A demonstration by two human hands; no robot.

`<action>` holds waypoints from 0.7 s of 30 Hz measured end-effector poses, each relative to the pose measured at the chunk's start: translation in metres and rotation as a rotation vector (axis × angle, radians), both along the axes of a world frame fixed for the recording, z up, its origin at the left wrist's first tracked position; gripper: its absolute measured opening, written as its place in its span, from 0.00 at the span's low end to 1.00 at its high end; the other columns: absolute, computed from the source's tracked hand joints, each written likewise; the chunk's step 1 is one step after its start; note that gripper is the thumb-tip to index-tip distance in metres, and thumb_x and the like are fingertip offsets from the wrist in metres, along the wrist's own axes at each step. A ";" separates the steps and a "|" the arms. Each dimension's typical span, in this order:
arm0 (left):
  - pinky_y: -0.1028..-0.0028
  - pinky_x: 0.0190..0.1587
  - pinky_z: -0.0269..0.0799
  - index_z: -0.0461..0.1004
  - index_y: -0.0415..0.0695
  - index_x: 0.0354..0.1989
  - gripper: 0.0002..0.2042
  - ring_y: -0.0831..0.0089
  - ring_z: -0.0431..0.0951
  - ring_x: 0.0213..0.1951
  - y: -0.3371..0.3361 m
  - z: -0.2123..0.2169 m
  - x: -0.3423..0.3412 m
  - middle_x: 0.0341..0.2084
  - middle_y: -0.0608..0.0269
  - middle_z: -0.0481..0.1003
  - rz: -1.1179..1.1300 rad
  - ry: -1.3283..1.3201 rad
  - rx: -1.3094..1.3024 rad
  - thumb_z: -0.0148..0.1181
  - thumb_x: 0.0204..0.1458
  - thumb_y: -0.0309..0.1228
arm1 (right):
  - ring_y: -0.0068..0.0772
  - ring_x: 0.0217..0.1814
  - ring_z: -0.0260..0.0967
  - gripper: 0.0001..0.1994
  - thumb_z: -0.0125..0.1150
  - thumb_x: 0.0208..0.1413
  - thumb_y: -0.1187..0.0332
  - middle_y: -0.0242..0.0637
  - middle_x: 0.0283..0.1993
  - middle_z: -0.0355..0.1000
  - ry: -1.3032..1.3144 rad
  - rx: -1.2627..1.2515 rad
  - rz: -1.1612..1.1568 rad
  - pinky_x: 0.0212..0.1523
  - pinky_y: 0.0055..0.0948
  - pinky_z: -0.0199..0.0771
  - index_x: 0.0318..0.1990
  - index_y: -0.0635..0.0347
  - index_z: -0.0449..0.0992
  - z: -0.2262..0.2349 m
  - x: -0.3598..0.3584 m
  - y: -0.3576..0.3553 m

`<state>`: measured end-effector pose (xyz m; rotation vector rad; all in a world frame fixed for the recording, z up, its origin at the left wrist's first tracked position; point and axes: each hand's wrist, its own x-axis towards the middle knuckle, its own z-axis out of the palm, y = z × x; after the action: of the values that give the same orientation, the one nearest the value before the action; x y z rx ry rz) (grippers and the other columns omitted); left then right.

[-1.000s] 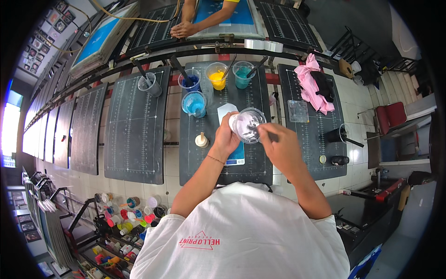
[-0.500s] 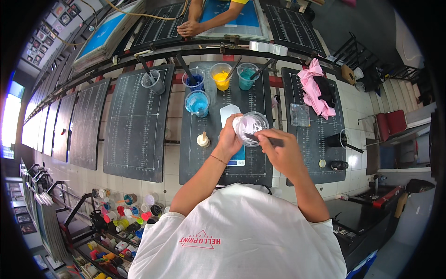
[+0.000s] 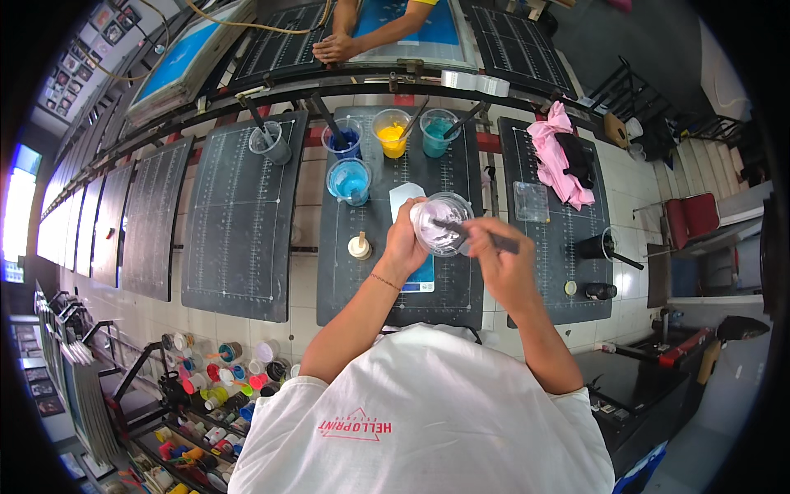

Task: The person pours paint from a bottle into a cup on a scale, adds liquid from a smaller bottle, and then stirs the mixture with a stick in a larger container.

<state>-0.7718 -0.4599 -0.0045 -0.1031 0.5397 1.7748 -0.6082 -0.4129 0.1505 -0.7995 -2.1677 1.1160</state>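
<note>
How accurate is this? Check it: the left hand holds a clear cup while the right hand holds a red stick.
The stick is dark, not red, as the head view shows; the left hand does hold a clear cup, the right hand the stick.

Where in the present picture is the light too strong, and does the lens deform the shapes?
Head view: the window at far left is burnt out, glare whitening the pale boards beside it; head view: the clear cup in the left hand shows bright reflections; head view: a large board further in has bowed edges, and the corners go black.
</note>
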 end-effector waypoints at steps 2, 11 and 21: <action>0.64 0.51 0.79 0.70 0.44 0.48 0.14 0.65 0.81 0.44 0.001 0.006 -0.003 0.40 0.58 0.79 -0.005 0.069 -0.013 0.42 0.70 0.40 | 0.41 0.30 0.75 0.07 0.59 0.65 0.70 0.42 0.31 0.77 0.011 -0.003 -0.122 0.35 0.32 0.73 0.42 0.64 0.78 -0.004 -0.001 0.000; 0.63 0.53 0.77 0.71 0.45 0.48 0.16 0.67 0.80 0.45 0.004 -0.006 -0.004 0.40 0.60 0.79 -0.029 0.087 0.010 0.40 0.70 0.42 | 0.44 0.34 0.77 0.07 0.60 0.64 0.69 0.43 0.34 0.78 -0.059 0.175 -0.056 0.35 0.35 0.75 0.40 0.63 0.79 -0.007 0.001 0.001; 0.64 0.53 0.78 0.71 0.44 0.48 0.16 0.65 0.81 0.46 0.001 0.004 -0.003 0.42 0.58 0.78 -0.035 0.059 0.007 0.41 0.70 0.41 | 0.43 0.31 0.77 0.07 0.59 0.65 0.69 0.43 0.31 0.77 0.058 0.013 -0.073 0.32 0.34 0.74 0.40 0.63 0.78 0.000 0.002 -0.002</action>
<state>-0.7751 -0.4585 -0.0003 -0.0361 0.5749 1.7503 -0.6061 -0.4151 0.1501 -0.8241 -2.0792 1.0741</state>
